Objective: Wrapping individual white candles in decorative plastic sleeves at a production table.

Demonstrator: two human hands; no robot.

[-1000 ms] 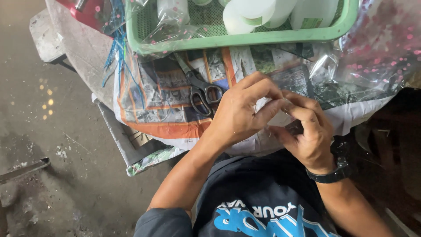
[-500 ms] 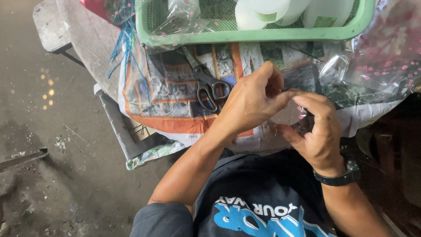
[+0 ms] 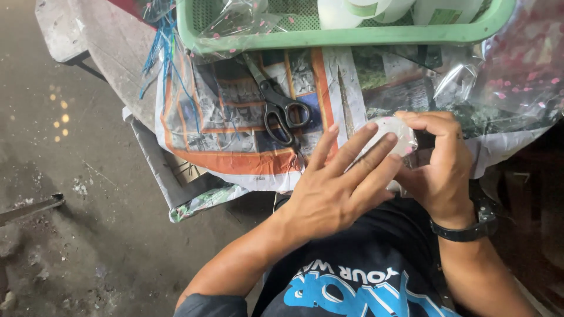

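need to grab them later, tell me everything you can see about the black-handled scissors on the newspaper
The black-handled scissors lie flat and shut on the orange-bordered newspaper. Grey metal blades point up-left toward the green plastic basket; the two loop handles face the person. No hand touches them; the left hand is nearest.

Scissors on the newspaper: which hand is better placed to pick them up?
Probably the left. The left hand lies open with its fingertips just below the scissors, while the right hand is curled around a small plastic-wrapped white item, farther away.
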